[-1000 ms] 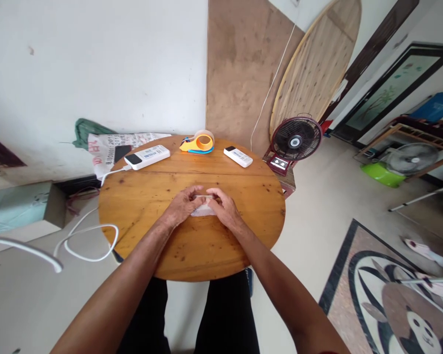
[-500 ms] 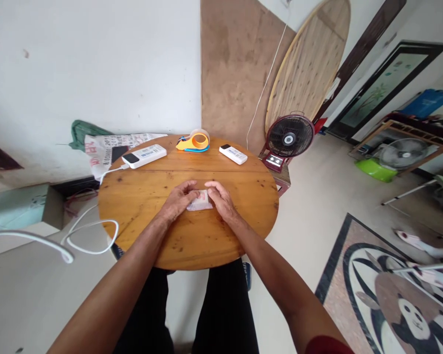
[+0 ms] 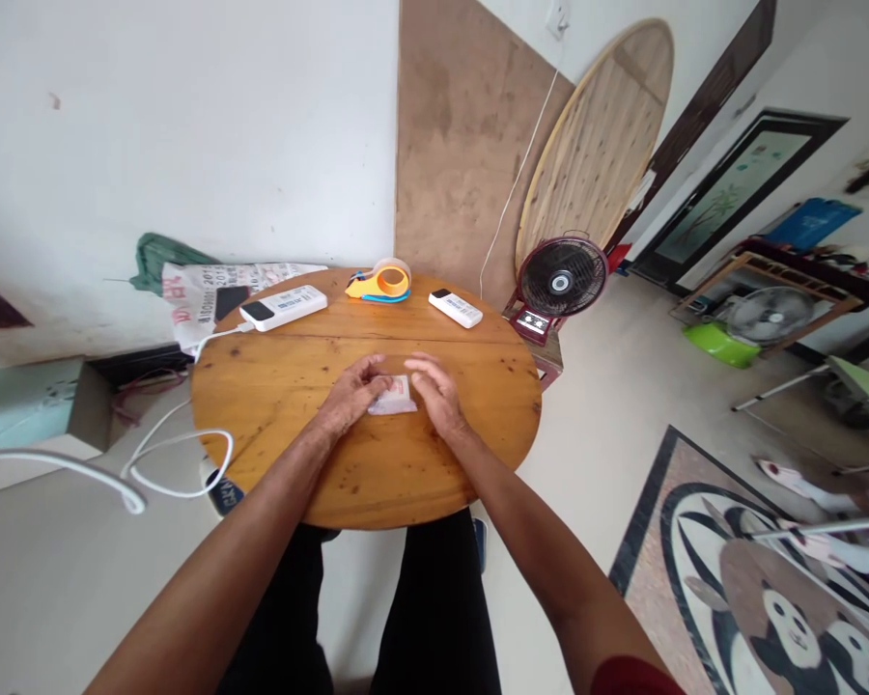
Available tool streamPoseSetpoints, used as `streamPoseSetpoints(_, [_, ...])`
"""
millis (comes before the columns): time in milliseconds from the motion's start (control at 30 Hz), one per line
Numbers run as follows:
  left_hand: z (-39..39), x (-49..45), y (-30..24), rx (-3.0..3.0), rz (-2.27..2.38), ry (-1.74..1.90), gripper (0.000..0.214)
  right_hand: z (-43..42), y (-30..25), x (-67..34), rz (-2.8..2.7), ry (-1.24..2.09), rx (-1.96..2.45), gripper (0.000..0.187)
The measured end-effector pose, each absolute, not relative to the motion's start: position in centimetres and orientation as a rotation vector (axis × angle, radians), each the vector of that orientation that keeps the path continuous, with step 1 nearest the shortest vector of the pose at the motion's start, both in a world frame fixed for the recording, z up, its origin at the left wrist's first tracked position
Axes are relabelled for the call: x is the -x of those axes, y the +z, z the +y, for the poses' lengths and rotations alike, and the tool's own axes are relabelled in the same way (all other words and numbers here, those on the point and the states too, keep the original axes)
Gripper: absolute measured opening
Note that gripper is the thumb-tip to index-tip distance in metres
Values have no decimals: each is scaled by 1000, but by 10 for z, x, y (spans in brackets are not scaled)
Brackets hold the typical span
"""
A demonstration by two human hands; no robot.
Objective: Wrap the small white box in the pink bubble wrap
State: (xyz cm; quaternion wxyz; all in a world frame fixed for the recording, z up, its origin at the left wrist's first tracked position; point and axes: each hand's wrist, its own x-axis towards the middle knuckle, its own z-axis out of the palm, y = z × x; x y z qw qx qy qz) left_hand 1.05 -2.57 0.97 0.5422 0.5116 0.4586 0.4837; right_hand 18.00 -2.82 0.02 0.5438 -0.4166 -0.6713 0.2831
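A small, flat, whitish packet point(image 3: 394, 398) with red print, seemingly in clear plastic, lies in front of me on the round wooden table point(image 3: 398, 483). My left hand point(image 3: 352, 394) grips its left side, thumb on top and the other fingers bent around the far edge. Just off the packet's right side is my right hand point(image 3: 438, 394), fingers loosely curved and apart, with nothing visible in it. What lies beneath my left fingers is hidden.
Along the table's far side are a white device with a cable point(image 3: 284, 308), an orange and blue tape dispenser point(image 3: 366, 287) and a second white device point(image 3: 455, 308). A dark red fan point(image 3: 561, 280) stands beyond the right edge. White cable point(image 3: 178, 492) loops at left.
My right hand has drawn slightly right, its thumb leaving the packet. My left hand keeps its place on it. The view has shifted a little.
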Motion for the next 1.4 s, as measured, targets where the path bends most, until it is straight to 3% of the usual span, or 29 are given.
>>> streamPoseSetpoints(200, [-20,-6,11,-1011,1164,1293,60,-18,1,-184,-1066,881,1192,28])
streamPoseSetpoints(467, [-9,8,9,-764,1211,1481,34,-16,0,-183,-1007,901,1218,33])
streamPoseSetpoints(1400, [-6,7,3,-789,1206,1533,19,-13,-6,-183,-1051,887,1195,29])
